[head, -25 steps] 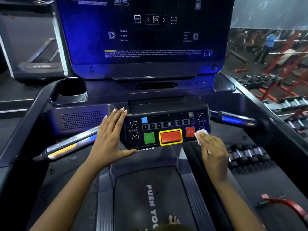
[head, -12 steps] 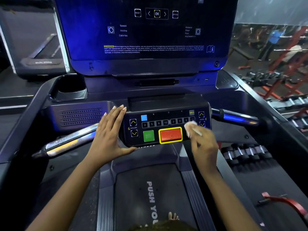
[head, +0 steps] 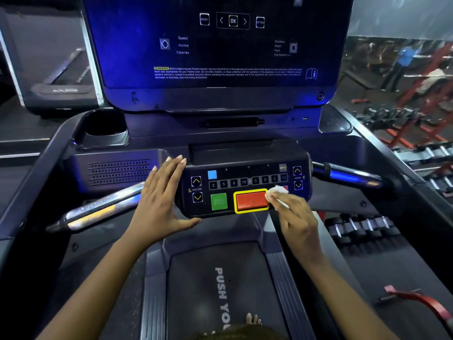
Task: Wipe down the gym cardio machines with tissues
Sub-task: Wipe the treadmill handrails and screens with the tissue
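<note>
A crumpled white tissue (head: 278, 190) sits pressed on the treadmill's control panel (head: 245, 173), at the right edge of the yellow-rimmed red button (head: 251, 201), pinched in a person's right hand (head: 296, 222). The left hand (head: 161, 202), fingers straight, lies flat against the panel's left end, above a silver handlebar (head: 98, 212). Dumbbells (head: 355, 227) sit to the right.
</note>
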{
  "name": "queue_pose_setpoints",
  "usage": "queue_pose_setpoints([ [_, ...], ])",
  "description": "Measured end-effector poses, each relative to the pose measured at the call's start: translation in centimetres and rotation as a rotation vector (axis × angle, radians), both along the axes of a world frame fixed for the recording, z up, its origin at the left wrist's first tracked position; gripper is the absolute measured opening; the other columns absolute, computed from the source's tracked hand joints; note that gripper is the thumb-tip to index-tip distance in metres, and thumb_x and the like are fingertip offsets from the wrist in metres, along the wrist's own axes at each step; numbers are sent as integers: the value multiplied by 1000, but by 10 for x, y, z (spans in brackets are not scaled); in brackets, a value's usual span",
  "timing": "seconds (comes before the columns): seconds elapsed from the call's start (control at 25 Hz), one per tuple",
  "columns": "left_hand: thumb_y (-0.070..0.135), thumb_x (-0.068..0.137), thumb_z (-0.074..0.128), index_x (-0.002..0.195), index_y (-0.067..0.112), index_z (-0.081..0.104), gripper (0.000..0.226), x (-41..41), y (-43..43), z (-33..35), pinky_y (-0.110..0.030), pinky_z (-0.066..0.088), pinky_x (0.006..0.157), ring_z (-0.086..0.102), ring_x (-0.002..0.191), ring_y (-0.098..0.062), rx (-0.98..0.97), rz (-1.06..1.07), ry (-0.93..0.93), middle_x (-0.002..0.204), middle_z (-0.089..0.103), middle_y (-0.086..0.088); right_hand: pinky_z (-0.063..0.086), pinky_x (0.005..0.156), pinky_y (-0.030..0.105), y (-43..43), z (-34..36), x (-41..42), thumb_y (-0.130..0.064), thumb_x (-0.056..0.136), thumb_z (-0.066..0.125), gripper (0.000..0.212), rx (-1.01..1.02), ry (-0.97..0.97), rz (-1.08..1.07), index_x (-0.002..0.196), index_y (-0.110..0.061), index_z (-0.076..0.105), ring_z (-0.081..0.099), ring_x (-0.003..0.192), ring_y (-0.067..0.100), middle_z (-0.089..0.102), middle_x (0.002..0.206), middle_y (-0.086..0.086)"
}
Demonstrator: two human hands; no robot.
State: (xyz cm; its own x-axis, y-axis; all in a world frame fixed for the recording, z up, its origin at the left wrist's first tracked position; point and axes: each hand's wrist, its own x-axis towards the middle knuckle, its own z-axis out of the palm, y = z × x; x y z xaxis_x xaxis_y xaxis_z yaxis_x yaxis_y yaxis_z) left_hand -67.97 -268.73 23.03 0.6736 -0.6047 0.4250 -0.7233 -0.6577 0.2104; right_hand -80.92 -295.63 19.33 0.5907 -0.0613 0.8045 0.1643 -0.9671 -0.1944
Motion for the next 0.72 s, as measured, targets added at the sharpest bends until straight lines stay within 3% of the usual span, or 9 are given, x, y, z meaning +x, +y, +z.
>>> queue_pose_setpoints([
  [0.12, 74, 64, 55, 150, 7, 19, 115, 0, 1, 0, -33, 0, 121, 16, 145, -22, 12, 0, 5, 156, 24, -9, 51, 87, 30, 14, 13, 5, 9, 81, 65, 30, 79, -24, 6, 108, -3, 69, 63, 92, 21, 68, 105, 6],
  [0.28, 74, 63, 54, 150, 8, 18, 115, -1, 1, 0, -34, 2, 120, 16, 145, -22, 8, -8, 9, 156, 24, -9, 44, 94, 19, 38, 49, 61, 8, 82, 62, 29, 151, -44, 35, 107, -4, 70, 58, 97, 18, 68, 104, 8],
  [0.44, 76, 63, 53, 152, 12, 14, 116, 0, 3, 2, -36, -1, 120, 9, 147, -21, 37, -6, 8, 158, 19, -6, 41, 97, 21, 83, 27, 62, 11, 79, 63, 33, -23, 23, 196, 109, -4, 69, 54, 101, 19, 67, 108, 8],
  [0.6, 87, 68, 36, 153, 27, 2, 109, -5, 15, -2, -52, -1, 116, 5, 148, -27, 127, 118, -39, 160, 13, -2, 42, 96, 22, 84, 12, 39, 11, 78, 62, 36, -49, 78, 272, 109, -6, 69, 55, 100, 18, 67, 107, 6],
  [0.72, 87, 75, 23, 153, 28, 3, 100, -8, 21, -8, -50, 2, 116, 12, 146, -28, 155, 162, -49, 157, 23, -4, 44, 94, 21, 78, 37, 67, 11, 78, 62, 35, 56, 18, 162, 108, -5, 69, 56, 99, 19, 68, 105, 7],
])
